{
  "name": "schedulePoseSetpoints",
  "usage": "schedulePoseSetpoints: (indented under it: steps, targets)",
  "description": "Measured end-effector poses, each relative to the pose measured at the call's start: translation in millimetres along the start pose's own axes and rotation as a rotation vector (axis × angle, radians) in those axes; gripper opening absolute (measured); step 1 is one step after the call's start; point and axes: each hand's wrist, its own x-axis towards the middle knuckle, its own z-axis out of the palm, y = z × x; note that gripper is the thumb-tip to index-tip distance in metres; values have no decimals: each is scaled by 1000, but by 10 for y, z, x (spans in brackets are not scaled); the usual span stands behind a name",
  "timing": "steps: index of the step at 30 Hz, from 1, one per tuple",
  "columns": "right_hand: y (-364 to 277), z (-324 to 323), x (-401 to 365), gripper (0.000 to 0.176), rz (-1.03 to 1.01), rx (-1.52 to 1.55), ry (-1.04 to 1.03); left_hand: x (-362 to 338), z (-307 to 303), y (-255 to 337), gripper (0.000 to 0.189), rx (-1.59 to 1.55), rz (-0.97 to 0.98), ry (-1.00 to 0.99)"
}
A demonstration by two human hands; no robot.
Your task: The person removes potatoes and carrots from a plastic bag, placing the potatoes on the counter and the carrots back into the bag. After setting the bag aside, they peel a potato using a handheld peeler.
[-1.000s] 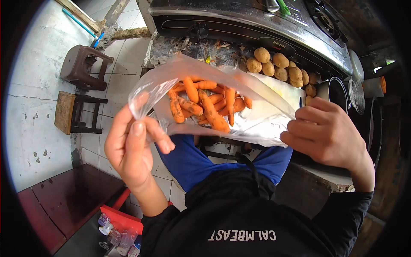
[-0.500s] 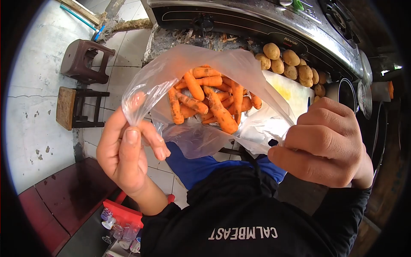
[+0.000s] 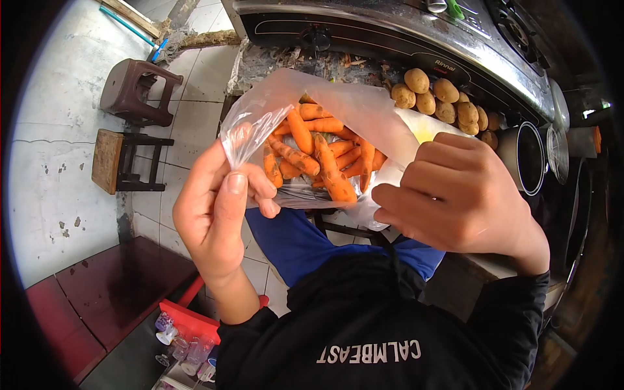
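A clear plastic bag hangs open between my hands, with several orange carrots inside, some with dark soil marks. My left hand pinches the gathered left edge of the bag between thumb and fingers. On the other side, my right hand is closed at the bag's right edge, its fingertips curled in toward the palm. The carrots lie in a loose heap, seen through the bag's mouth.
Several potatoes lie along the front of the stove. A pot stands at the right. Two stools are at the left, and a red basket with cups is at lower left.
My right hand has moved left, toward my left hand, and the bag's mouth has narrowed. My left hand has shifted slightly right.
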Motion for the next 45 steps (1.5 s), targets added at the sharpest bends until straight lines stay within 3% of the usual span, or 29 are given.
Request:
schedulePoseSetpoints:
  steps: [5,8,9,10,11,12,13,15,17,18,19,21,23,25,27,29,31,35,37,40,42,45]
  targets:
    - [46,-95,184,14,25,81,299,63,-29,157,43,-36,41,54]
    - [-59,-127,431,10,99,173,352,101,32,282,47,-84,66,114]
    - [-137,-190,561,8,135,164,325,118,48,303,44,-270,98,52]
    - [-210,-234,689,8,252,135,312,141,105,374,47,-265,125,28]
    - [-272,-241,876,10,214,190,415,144,184,563,44,-274,84,12]
    - [-274,-233,1029,14,137,397,546,178,283,509,42,-259,168,76]
    - [-386,-320,1129,22,133,506,564,169,258,638,39,122,279,93]
    - [-314,-388,1341,29,139,251,638,14,238,906,36,113,316,140]
    - [-696,-287,1618,34,172,357,700,-273,73,1190,24,240,390,405]
    - [-732,-259,1650,27,28,382,657,-404,-4,1242,11,257,439,537]
    - [-786,-208,1690,20,-111,402,617,-544,-101,1276,11,281,458,584]
    - [-1161,-77,1706,24,-240,332,527,-797,-273,1299,10,485,496,639]
    - [-1504,16,1630,26,-215,452,243,-1173,-462,1432,12,555,380,674]
    - [-1686,49,1605,30,-278,469,163,-1432,-532,1512,12,689,383,739]
    - [-1843,160,1593,38,-361,550,107,-1868,-731,1654,14,507,279,708]
    - [-1817,182,1602,42,-406,546,75,-2383,-994,1676,17,501,245,761]
    - [-1693,201,1614,44,-401,607,24,-2978,-1147,1904,21,561,-19,846]
    - [-1283,333,1624,48,-308,701,-60,-3996,-1462,2010,18,711,-202,801]
    - [-1068,401,1631,48,-277,710,-83,-4463,-1644,1907,19,623,-293,985]
    - [-759,573,1597,46,-178,750,-71,-5170,-1978,1704,22,655,-245,1118]
    - [-614,622,1538,46,-168,744,-69,-5557,-2122,1621,23,693,-461,1283]
    - [-495,651,1490,48,-119,727,-92,-6103,-2261,1223,23,751,-462,1446]
